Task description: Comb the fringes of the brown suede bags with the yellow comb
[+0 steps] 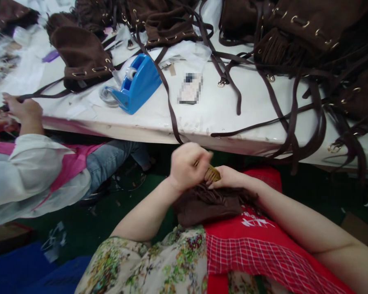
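Note:
My left hand (188, 167) is closed in a fist, slightly blurred, around one end of a yellow-brown comb (213, 174) with dark gaps like teeth. My right hand (228, 176) pinches the comb's other end, its fingers low by the fringe. Under both hands a dark brown fringed bag (207, 208) lies in my lap, on a red apron (233, 232). My fingers hide part of the comb and the upper part of the bag.
A white table (159, 126) runs across in front, bearing several brown drawstring bags (82, 53) with hanging straps (291, 118). On it stand a blue tape dispenser (144, 83) and a phone (190, 88). At left a co-worker's hand (26, 110) holds a strap.

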Available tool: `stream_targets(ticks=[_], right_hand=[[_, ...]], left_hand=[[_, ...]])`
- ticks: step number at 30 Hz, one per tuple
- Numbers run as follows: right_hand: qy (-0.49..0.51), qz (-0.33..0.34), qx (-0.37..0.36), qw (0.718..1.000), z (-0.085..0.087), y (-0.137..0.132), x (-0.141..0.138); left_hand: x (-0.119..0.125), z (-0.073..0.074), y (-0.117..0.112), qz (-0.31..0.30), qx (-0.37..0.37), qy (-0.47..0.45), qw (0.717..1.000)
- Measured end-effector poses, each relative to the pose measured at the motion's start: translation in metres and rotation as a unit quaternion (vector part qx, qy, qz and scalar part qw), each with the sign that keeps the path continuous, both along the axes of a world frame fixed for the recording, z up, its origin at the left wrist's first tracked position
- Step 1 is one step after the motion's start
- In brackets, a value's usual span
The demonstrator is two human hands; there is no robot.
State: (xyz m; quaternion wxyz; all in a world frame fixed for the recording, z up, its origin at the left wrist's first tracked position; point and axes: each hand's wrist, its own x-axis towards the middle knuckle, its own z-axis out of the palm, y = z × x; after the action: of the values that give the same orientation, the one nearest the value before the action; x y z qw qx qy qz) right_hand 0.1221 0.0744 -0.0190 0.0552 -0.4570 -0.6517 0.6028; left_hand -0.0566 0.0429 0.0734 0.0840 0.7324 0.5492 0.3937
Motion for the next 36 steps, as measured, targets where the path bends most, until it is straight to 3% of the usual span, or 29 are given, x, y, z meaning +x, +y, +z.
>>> stream_targets(ticks=[2,3,5,7,8,11,15,17,20,23,26,28,32,34,36], right_hand=[[0.049,0.056,-0.122,0.990,-0.001,0.000,0.002],[0.064,0.061,-0.156,0.984,0.000,0.000,0.002],[0.086,0.057,-0.198,0.975,0.003,0.000,0.002],[0.091,0.047,-0.195,0.975,0.006,-0.001,0.002],[0.095,0.042,-0.195,0.975,0.007,-0.001,0.002],[0.107,0.030,-0.194,0.975,0.011,-0.003,0.004],[0.105,0.018,-0.149,0.983,0.015,0.005,0.014],[0.094,-0.016,-0.104,0.990,0.022,0.014,0.025],[0.072,-0.095,-0.009,0.993,0.044,0.027,0.045],[0.082,-0.106,0.015,0.991,0.072,0.031,0.055],[0.124,-0.030,-0.081,0.989,0.085,0.028,0.046],[0.137,0.020,-0.125,0.982,0.081,0.023,0.035],[0.133,0.094,-0.103,0.981,0.068,0.021,0.015],[0.154,0.182,-0.089,0.967,0.069,0.039,0.006],[0.180,0.194,-0.025,0.964,0.084,0.075,-0.002]], left_hand=[[-0.042,-0.013,-0.001,0.146,-0.135,-0.061,0.978],[-0.059,-0.021,-0.003,0.164,-0.215,-0.060,0.961],[-0.080,-0.035,-0.011,0.117,-0.377,-0.023,0.918],[-0.085,-0.044,-0.021,0.001,-0.489,0.009,0.872],[-0.082,-0.046,-0.025,-0.063,-0.509,0.014,0.858],[-0.063,-0.047,-0.035,-0.209,-0.478,-0.006,0.853],[-0.036,-0.048,-0.038,-0.293,-0.466,-0.046,0.834],[-0.025,-0.050,-0.041,-0.254,-0.462,-0.034,0.849],[-0.014,-0.051,-0.044,-0.137,-0.422,-0.026,0.896],[-0.011,-0.051,-0.043,-0.053,-0.404,-0.134,0.903],[-0.015,-0.052,-0.039,0.032,-0.407,-0.276,0.870],[-0.013,-0.050,-0.039,0.048,-0.388,-0.296,0.872],[0.008,-0.021,-0.046,0.019,-0.299,-0.175,0.938],[0.013,-0.004,-0.046,0.032,-0.252,-0.116,0.960],[0.002,0.014,-0.032,0.005,-0.203,-0.051,0.978]])
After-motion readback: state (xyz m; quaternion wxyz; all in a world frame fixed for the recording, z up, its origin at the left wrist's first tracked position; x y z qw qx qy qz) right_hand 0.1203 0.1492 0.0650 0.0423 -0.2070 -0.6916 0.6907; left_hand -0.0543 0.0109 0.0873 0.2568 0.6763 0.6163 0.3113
